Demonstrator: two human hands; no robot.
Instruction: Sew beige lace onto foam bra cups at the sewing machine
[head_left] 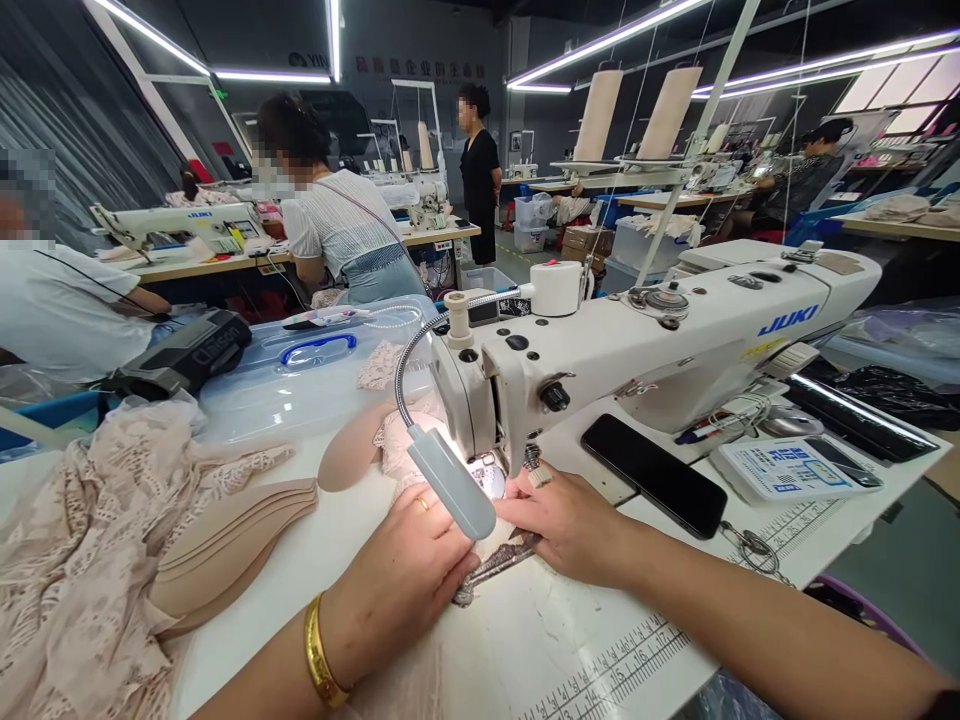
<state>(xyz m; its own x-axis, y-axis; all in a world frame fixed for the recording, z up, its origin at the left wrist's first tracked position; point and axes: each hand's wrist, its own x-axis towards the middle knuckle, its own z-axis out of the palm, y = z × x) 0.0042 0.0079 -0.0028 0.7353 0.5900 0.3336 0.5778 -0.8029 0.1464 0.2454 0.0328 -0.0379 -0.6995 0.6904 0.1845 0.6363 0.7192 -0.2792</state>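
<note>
A white JUKI sewing machine stands before me, its needle area lit by a small grey gooseneck lamp. Under the lamp, pale pink lace fabric lies at the needle, with a darker bunched edge nearer to me. My left hand, with a ring and a gold bangle, presses its closed fingers on the fabric left of the needle; the lamp head covers some fingertips. On the other side my right hand pinches the fabric close to the presser foot. Beside the left forearm rests a stack of beige foam cups.
A lace pile covers the table's left side. Behind the machine sits a clear lidded box. A black phone and a blue-white box lie on the right. Other people work at machines beyond.
</note>
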